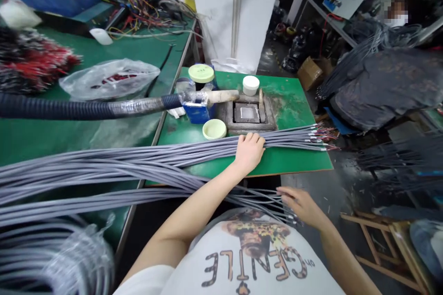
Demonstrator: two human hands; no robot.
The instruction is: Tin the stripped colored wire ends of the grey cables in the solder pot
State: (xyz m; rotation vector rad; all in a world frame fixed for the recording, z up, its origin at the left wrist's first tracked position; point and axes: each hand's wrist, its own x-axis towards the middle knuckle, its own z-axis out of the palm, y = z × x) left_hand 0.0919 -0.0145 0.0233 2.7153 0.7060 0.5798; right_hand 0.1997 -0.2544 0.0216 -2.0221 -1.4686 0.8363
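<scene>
My left hand (249,150) is closed over a bundle of grey cables (207,150) on the small green table, its fingers curled round the top. The stripped ends (325,136) of this bundle, with thin coloured wires and white bits, fan out to the right past the hand. Below the table's front edge, close to my body, lies a second group of grey cables (258,200). My right hand (299,205) is at its ends, fingers stretched out and fingertips by a cable; whether they touch it I cannot tell.
A solder pot (247,113) is set in the small green table (294,97), beside a white jar (251,85), a pale dish (214,129) and a blue box (197,113). A ribbed hose (138,107) reaches over from the left. A person (391,83) sits at right, near a wooden stool (387,244).
</scene>
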